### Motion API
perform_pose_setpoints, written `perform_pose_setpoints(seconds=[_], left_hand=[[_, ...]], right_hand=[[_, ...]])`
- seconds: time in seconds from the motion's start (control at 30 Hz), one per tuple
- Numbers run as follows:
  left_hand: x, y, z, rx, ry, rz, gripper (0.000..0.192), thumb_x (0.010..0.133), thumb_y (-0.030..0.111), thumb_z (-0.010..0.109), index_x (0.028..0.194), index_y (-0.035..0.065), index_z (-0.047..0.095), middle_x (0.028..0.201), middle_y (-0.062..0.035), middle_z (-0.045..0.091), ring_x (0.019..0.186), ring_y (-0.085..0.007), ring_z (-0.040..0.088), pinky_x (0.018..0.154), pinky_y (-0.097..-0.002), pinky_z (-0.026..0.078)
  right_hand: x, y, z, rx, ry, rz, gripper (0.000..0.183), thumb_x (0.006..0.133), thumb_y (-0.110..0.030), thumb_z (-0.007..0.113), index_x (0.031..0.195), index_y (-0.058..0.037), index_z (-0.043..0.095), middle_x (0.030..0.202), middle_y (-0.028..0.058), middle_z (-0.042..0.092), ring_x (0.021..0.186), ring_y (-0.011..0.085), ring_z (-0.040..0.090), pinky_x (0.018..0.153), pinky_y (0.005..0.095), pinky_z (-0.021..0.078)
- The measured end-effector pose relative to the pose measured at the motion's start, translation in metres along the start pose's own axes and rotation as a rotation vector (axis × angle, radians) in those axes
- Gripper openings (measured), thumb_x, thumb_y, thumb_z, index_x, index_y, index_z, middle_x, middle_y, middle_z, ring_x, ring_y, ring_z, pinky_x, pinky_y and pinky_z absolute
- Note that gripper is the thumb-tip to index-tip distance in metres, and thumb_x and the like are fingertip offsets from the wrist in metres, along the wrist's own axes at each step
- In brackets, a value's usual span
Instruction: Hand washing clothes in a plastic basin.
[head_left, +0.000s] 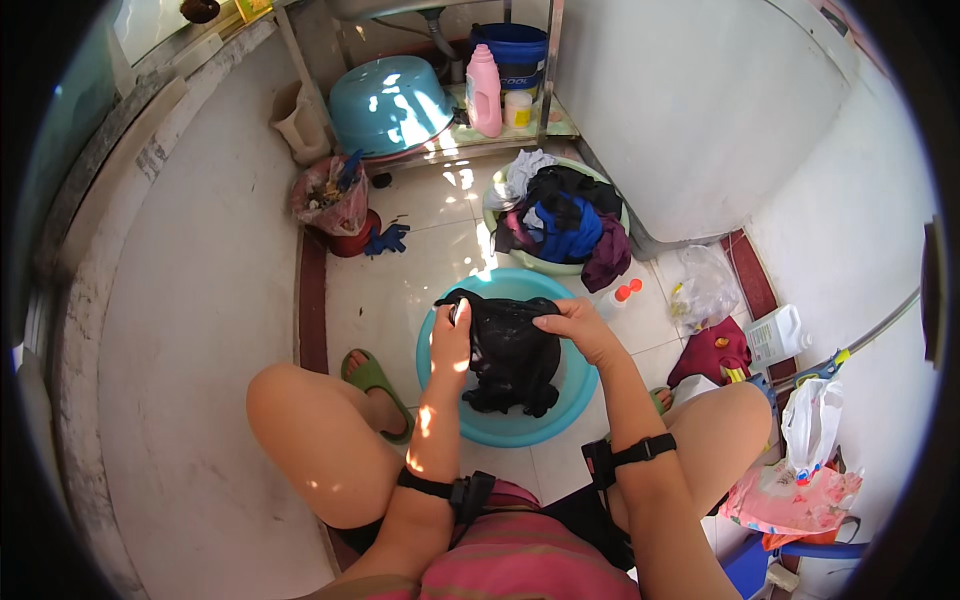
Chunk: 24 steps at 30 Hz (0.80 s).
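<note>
A wet-looking black garment (514, 352) hangs stretched between my two hands over a turquoise plastic basin (579, 394) on the tiled floor. My left hand (452, 337) grips its upper left edge, thumb on top. At its upper right edge, my right hand (577, 326) pinches the cloth between thumb and fingers. The garment's lower part hangs bunched in the basin; whether it touches the bottom, I cannot tell. Just beyond stands a pale green basin (536, 264) heaped with dark, blue, purple and white clothes (566, 217).
Right of the basin lies a clear bottle with a red cap (619, 298). A plastic bag (705, 289) and a white jug (776, 337) sit by the right wall. Far left are a bin with a liner (330, 202) and a blue glove (386, 240). A pink bottle (484, 94) stands on the shelf.
</note>
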<state>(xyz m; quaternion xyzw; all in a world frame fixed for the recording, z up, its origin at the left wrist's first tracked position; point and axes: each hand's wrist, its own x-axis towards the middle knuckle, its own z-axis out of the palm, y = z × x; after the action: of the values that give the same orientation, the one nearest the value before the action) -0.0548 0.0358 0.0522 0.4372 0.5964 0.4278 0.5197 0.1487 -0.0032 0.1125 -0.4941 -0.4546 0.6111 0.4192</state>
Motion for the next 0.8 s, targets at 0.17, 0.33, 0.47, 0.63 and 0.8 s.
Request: perform_pose_setpoints(seconds=[0.17, 0.33, 0.47, 0.63, 0.8], left_hand=[[-0.032, 0.014, 0.020, -0.224, -0.172, 0.346, 0.059, 0.079, 0.029, 0.068, 0.125, 0.0037, 0.039, 0.090, -0.0081, 0.056, 0.069, -0.0167, 0.053, 0.069, -0.0283, 0.044], [-0.042, 0.015, 0.034, 0.626, -0.349, 0.566, 0.039, 0.079, 0.020, 0.067, 0.112, 0.0033, 0.055, 0.099, -0.0111, 0.057, 0.084, -0.0208, 0.055, 0.077, -0.0301, 0.044], [-0.025, 0.001, 0.024, -0.071, -0.420, 0.215, 0.044, 0.083, 0.033, 0.062, 0.110, -0.0007, 0.054, 0.116, -0.0138, 0.057, 0.106, -0.0268, 0.054, 0.091, -0.0383, 0.042], [-0.031, 0.000, 0.033, -1.211, -0.584, -0.444, 0.054, 0.093, 0.045, 0.039, 0.121, -0.0009, 0.047, 0.122, -0.0163, 0.052, 0.111, -0.0290, 0.051, 0.099, -0.0441, 0.038], [-0.056, -0.003, 0.050, -1.297, -0.499, -0.513, 0.050, 0.095, 0.041, 0.036, 0.127, 0.0031, 0.043, 0.128, -0.0129, 0.048, 0.115, -0.0296, 0.047, 0.100, -0.0439, 0.035]], right_hand=[[0.001, -0.010, -0.003, 0.459, 0.070, -0.096, 0.011, 0.079, -0.015, 0.062, 0.084, -0.0053, 0.064, 0.079, 0.0003, 0.064, 0.071, 0.0101, 0.061, 0.066, 0.0241, 0.0494], [0.007, -0.012, 0.002, 0.522, 0.108, -0.129, 0.016, 0.084, -0.021, 0.061, 0.081, -0.0057, 0.061, 0.073, -0.0014, 0.061, 0.063, 0.0081, 0.058, 0.056, 0.0223, 0.0468], [0.021, -0.003, -0.014, 0.189, 0.544, -0.155, 0.027, 0.087, -0.029, 0.060, 0.074, -0.0055, 0.058, 0.060, -0.0059, 0.046, 0.052, 0.0037, 0.041, 0.047, 0.0243, 0.0329], [0.019, 0.015, 0.007, -0.464, 0.662, -0.559, 0.030, 0.087, -0.026, 0.058, 0.068, -0.0045, 0.052, 0.063, 0.0008, 0.045, 0.061, 0.0157, 0.045, 0.056, 0.0298, 0.0349], [0.026, 0.056, 0.035, -0.944, 0.481, -0.669, 0.025, 0.086, -0.023, 0.055, 0.068, -0.0057, 0.055, 0.080, 0.0083, 0.050, 0.082, 0.0293, 0.046, 0.070, 0.0424, 0.0350]])
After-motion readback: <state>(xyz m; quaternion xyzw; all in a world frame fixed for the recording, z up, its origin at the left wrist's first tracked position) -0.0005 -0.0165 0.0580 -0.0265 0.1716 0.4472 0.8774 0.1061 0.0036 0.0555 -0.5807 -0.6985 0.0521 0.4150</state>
